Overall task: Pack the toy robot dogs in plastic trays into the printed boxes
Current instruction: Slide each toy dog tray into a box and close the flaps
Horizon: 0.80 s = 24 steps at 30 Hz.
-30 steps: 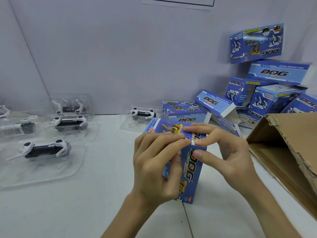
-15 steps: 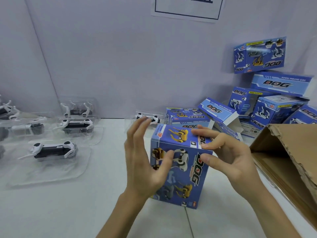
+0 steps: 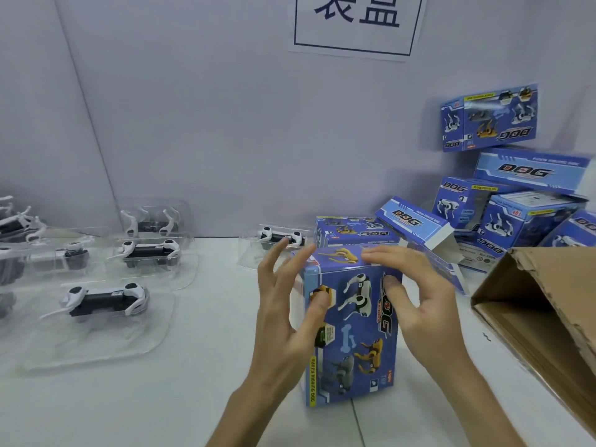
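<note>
A closed blue printed box [image 3: 354, 333] with dog pictures stands upright on the white table, right in front of me. My left hand [image 3: 283, 317] is at its left side, fingers straight and spread, only the thumb touching the front face. My right hand [image 3: 419, 301] holds the box's top right corner, fingers laid over the lid and thumb pressed on the front. A black and white toy robot dog [image 3: 106, 300] lies in a clear plastic tray [image 3: 96, 343] to the left.
More dogs in trays lie at the left [image 3: 148, 250] and behind the box [image 3: 280, 237]. A box with an open flap [image 3: 416, 221] and a pile of printed boxes [image 3: 516, 214] stand at the back right. A brown cardboard carton [image 3: 548, 301] lies open at the right.
Both hands were pressing the top flap shut. The left hand has since let go and opened its fingers. The box has been turned to face me and stands on the table.
</note>
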### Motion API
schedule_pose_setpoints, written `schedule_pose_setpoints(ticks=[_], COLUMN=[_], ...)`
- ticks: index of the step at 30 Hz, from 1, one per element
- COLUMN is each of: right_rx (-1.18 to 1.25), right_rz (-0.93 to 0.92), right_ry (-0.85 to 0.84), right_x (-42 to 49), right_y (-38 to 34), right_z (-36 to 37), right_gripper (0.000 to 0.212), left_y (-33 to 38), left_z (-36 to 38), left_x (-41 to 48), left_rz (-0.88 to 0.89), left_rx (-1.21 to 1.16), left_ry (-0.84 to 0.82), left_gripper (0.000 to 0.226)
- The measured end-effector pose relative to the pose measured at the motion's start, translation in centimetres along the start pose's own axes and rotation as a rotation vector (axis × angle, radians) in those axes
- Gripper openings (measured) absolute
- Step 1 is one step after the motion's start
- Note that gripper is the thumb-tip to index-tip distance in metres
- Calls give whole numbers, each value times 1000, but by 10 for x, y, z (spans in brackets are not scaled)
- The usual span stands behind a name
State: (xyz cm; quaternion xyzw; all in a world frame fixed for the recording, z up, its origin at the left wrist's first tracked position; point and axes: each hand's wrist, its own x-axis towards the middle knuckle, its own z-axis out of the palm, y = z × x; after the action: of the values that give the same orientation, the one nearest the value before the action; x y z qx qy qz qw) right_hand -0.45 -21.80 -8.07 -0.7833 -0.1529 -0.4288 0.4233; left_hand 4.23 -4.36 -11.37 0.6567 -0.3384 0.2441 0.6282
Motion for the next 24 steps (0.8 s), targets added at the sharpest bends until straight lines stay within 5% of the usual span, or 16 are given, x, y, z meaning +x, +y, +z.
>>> schedule_pose_setpoints(ticks=[6,16,24], right_rx=[0,6,59], right_rz=[49,58,79], right_ry=[36,61,100], right_x=[-9,-6,-16], right_y=[-3,-6,3], right_z=[6,10,15], right_gripper=[25,21,26], left_y=[10,11,10], left_z=[2,3,2], left_x=[-1,1,1], left_rz=[-11,-44,16], left_rx=[-57,-101,-41], left_ry=[-8,29,76], left_gripper=[30,18,31])
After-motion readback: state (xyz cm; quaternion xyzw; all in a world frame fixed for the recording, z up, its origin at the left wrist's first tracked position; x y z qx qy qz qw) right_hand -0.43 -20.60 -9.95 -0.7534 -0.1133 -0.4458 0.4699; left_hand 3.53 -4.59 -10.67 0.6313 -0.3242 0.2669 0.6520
